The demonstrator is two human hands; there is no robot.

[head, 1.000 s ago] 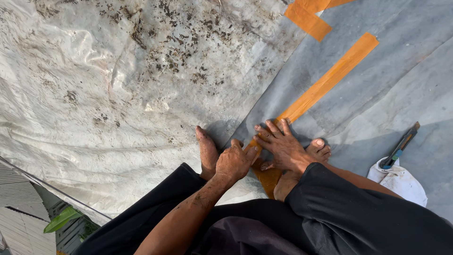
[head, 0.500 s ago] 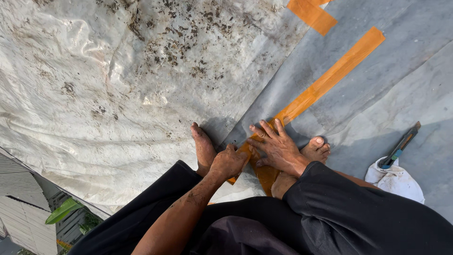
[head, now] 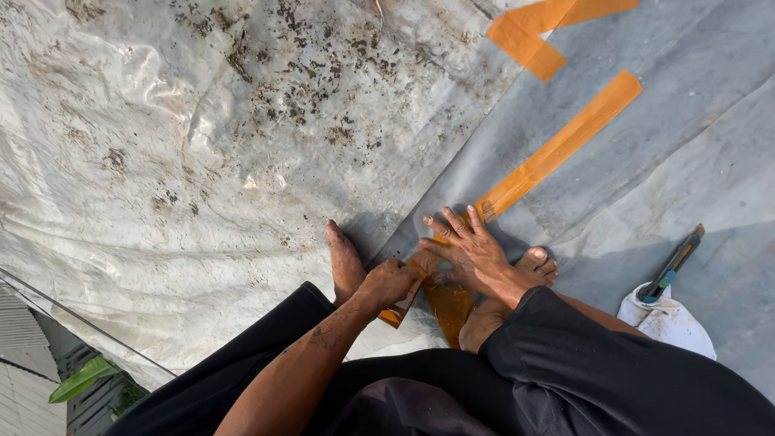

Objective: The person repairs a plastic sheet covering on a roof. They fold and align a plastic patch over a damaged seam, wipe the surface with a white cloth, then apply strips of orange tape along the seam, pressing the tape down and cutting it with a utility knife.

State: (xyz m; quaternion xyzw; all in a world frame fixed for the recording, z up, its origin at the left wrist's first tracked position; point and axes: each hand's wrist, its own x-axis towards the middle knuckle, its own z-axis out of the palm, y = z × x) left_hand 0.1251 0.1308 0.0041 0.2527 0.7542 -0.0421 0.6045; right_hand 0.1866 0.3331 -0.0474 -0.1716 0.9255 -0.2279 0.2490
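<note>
Orange tape looked glossy, smooth plastic film; where my right hand pressed it, slightly wrinkled. Grey sheet was matt, creased plastic. White tarp was crinkled, shiny, dirt-speckled. Rag was white cloth.

The tape strip is orange against a plain grey sheet. The plastic sheet beside it is milky white, speckled with dark brown dirt. The cloth is white, the utility knife dark with a blue-green end, and the sleeve black.
</note>
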